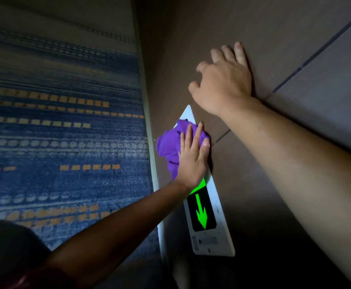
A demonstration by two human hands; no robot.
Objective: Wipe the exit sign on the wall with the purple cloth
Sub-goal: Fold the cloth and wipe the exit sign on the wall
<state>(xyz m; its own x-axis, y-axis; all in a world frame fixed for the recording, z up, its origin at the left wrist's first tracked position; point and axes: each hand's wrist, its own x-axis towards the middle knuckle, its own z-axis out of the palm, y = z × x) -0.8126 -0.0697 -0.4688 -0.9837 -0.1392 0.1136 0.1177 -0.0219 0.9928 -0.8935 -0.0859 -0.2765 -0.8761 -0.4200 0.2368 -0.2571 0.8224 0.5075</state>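
The exit sign (209, 224) is a long white-framed panel low on the brown wall, with a glowing green arrow on black. A bunched purple cloth (168, 144) lies over the sign's upper half. My left hand (192, 157) presses flat on the cloth, fingers extended, holding it against the sign. My right hand (224, 80) rests on the wall above the sign with fingers spread, holding nothing. The part of the sign under the cloth and hand is hidden.
A blue carpet (62, 122) with orange dashes covers the floor to the left. A pale baseboard strip (149, 130) runs between carpet and wall. The brown wall (295, 38) has dark panel seams at the right.
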